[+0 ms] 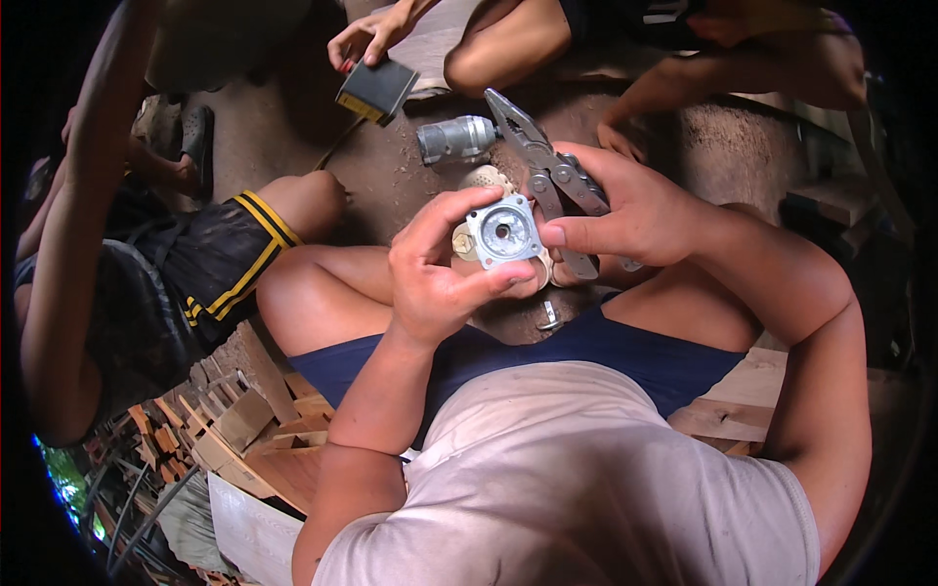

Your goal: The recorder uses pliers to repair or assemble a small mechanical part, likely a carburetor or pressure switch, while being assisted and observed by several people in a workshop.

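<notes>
Between the thumb and fingers of my left hand [435, 269] is a square metal flange [508, 244] with a round recess, a centre hole and holes at its corners. My right hand [635, 210] grips a multi-tool [562, 176], its plier jaws pointing up and away to the left. The right thumb reaches close to the flange's right edge. Just beyond my hands a grey cylindrical metal housing [456, 140] lies on the ground. A small metal part [549, 315] rests below the flange, between my legs.
Across from me another person's hand [371, 39] holds a dark box with a yellow side [378, 90]. A second person in black shorts with yellow stripes [230, 249] sits close on my left. Wood scraps [244, 420] lie behind at left, and boards [733, 400] at right.
</notes>
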The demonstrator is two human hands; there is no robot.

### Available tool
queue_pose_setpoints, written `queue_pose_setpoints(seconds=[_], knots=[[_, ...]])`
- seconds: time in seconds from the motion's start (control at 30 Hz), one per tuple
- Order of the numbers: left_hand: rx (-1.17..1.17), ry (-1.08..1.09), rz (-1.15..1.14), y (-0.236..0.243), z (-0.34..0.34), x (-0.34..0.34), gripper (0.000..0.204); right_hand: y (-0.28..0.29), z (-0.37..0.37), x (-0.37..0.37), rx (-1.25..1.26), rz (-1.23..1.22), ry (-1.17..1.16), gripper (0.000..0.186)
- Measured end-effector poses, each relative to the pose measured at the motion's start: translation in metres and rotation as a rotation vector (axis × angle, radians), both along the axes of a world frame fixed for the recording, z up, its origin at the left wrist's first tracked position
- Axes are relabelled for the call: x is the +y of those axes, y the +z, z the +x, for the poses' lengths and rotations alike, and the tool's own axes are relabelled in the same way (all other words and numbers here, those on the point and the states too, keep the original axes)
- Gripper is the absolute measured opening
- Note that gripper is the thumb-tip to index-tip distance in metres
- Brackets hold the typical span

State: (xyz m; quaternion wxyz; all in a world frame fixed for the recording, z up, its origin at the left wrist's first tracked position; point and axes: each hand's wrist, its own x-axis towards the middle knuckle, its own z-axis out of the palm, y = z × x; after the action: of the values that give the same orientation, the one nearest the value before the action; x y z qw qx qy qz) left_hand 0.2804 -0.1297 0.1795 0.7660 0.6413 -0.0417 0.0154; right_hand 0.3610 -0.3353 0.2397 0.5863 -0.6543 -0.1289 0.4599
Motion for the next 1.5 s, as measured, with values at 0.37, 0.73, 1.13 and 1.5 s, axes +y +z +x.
queue_pose_setpoints(seconds=[0.37,0.73,1.13,1.5], knots=[[-0.045,0.121,0.161,-0.007,0.015,0.020,0.063,0.015,0.013,-0.010,-0.344,-0.138,0.406,0.043],[-0.024,0.079,0.227,-0.002,0.013,0.023,0.076,0.005,0.017,-0.005,-0.016,-0.293,0.561,0.025],[-0.297,-0.008,0.481,-0.003,0.017,0.026,0.065,-0.002,0.019,-0.008,0.400,-0.141,0.517,0.023],[-0.084,-0.151,0.256,-0.022,0.015,0.021,0.067,-0.008,0.018,-0.007,0.310,-0.235,0.596,0.027]])
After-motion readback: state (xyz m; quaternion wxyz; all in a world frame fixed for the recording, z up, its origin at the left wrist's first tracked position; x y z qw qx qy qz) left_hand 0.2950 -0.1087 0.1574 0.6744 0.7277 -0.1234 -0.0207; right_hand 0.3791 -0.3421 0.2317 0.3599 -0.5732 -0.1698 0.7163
